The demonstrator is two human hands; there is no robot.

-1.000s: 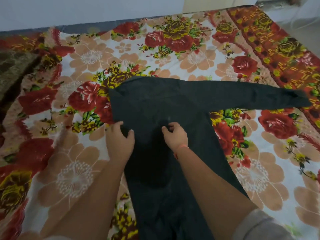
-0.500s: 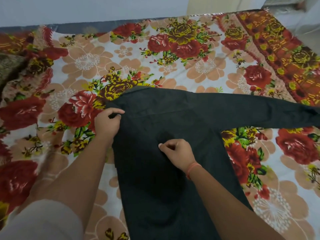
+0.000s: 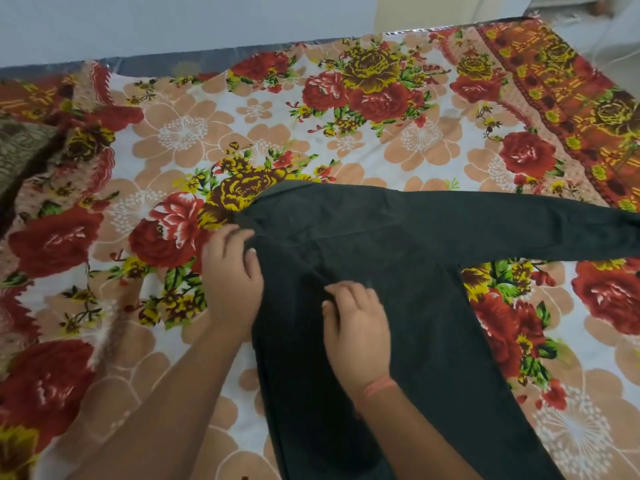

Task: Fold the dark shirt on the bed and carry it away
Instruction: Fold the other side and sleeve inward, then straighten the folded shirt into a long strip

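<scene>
On my screen I saw the shirt (image 3: 415,306) lying flat in the middle of the sheet (image 3: 346,140). It was dark, matte cloth, the body running towards the near edge and one long sleeve (image 3: 519,230) stretched out to the right. The left hand (image 3: 232,275) gripped the shirt's left edge near the shoulder, thumb on top and fingers curled around it. The right hand (image 3: 356,327) lay on the middle of the shirt, its bent fingers pinching a small crease. A thin orange band (image 3: 379,388) circled the right wrist. The sheet was smooth, printed with red and peach flowers. A brown patterned blanket (image 3: 20,147) lay at the far left.
</scene>
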